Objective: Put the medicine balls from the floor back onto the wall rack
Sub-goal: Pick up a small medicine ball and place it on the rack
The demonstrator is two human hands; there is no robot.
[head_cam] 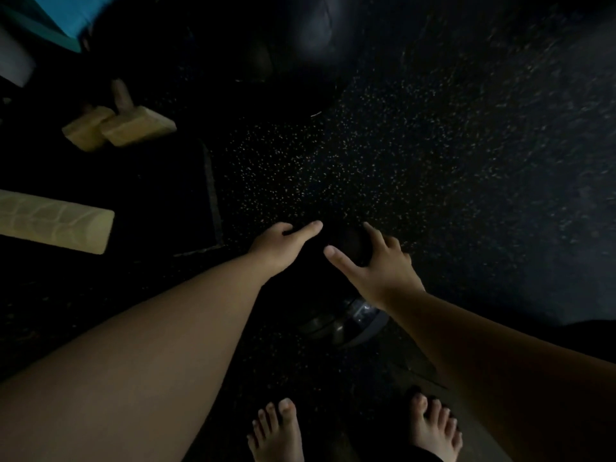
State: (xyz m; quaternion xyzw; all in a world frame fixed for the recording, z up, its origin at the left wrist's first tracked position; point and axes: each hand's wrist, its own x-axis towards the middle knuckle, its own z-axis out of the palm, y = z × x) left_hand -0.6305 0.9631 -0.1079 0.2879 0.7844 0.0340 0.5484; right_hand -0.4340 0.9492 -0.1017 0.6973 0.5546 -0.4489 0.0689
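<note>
The scene is very dark. A black medicine ball (346, 245) lies on the speckled rubber floor (433, 161) just ahead of me, and its outline is hard to make out. My left hand (280, 245) reaches to its left side with the fingers curled downward. My right hand (383, 265) is spread over its right side. Both thumbs point inward toward each other. Whether either hand presses on the ball I cannot tell. No wall rack is in view.
Pale wooden blocks (123, 126) and a pale cylinder (53, 220) lie at the left beside a black mat (186, 201). A dim rounded dark shape (313, 31) sits at the top. A glossy dark object (346, 321) lies under my right wrist. My bare feet (276, 431) are below.
</note>
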